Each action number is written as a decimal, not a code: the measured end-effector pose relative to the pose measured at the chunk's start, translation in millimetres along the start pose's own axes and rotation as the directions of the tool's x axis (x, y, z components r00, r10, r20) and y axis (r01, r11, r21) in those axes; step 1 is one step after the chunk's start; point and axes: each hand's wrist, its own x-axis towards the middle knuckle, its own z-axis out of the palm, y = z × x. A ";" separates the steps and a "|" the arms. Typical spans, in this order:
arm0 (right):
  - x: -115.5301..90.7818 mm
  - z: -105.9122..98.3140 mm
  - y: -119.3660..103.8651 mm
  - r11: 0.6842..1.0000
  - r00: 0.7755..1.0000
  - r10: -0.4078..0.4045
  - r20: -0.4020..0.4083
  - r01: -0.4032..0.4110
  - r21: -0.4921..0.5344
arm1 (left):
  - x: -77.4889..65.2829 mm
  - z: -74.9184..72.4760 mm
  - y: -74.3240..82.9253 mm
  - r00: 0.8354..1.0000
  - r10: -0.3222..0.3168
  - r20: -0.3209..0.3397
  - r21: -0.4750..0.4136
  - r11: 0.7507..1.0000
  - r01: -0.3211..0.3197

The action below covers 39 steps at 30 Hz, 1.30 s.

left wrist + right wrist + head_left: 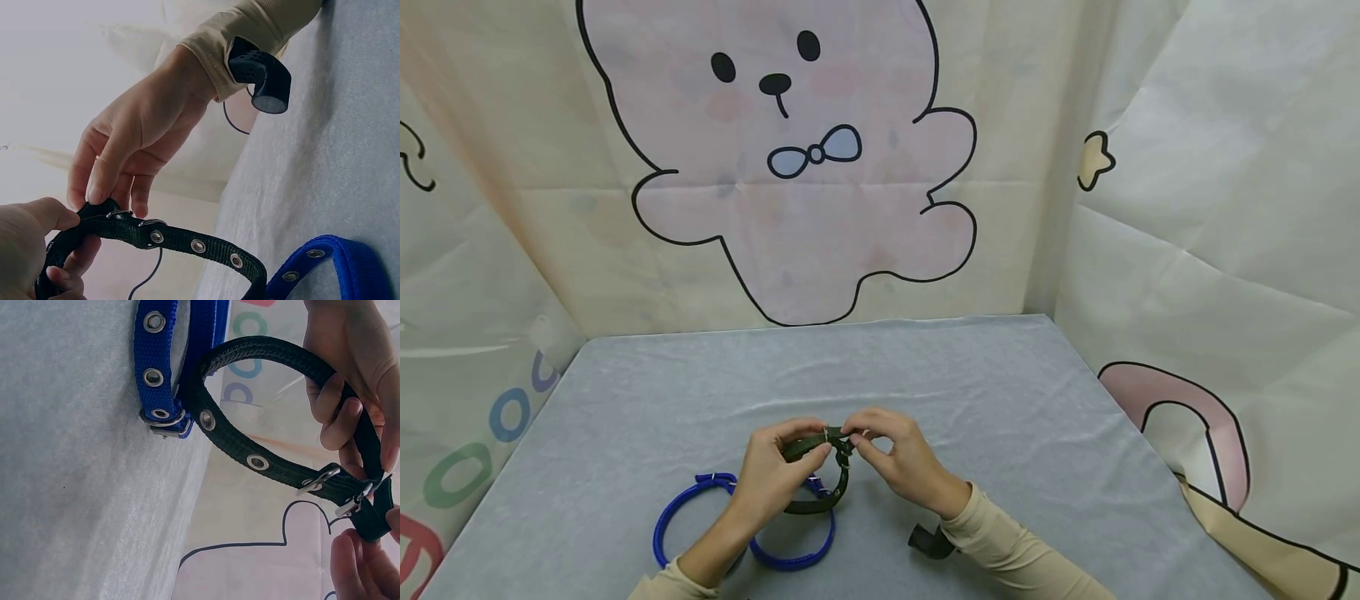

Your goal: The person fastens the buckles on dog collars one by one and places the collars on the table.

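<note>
A dark green strap collar (817, 505) with metal eyelets is looped into a ring and held up over the table. My left hand (775, 467) grips its band between thumb and fingers, with the other fingertips curled under the strap in the right wrist view. My right hand (902, 462) pinches the strap's end beside the metal buckle (353, 503). In the right wrist view the end folds at the buckle, close to the right fingertips (350, 556). Two blue collars (790, 563) lie below the left hand, one partly covered by that hand and forearm.
A grey-blue cloth covers the table (1015, 400). The second blue loop (662, 521) lies on the left near the forearm. A black wrist-worn device (265, 75) hangs at the right sleeve. Printed fabric walls (1000, 250) stand behind and at both sides.
</note>
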 end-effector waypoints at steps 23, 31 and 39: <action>-0.8 2.3 -2.3 0.999 1.000 0.017 0.018 -0.017 -0.027 | -0.2 -0.1 0.4 0.999 0.020 0.028 0.015 1.000 -0.021; -0.3 2.6 -2.4 1.000 1.000 0.005 0.019 -0.005 -0.022 | 1.2 -0.2 -0.3 0.999 0.019 0.043 0.019 1.000 -0.020; -0.3 5.3 1.2 0.996 0.996 -0.091 0.010 0.091 -0.015 | 0.1 -0.8 -0.5 0.998 0.030 0.052 0.026 0.999 -0.032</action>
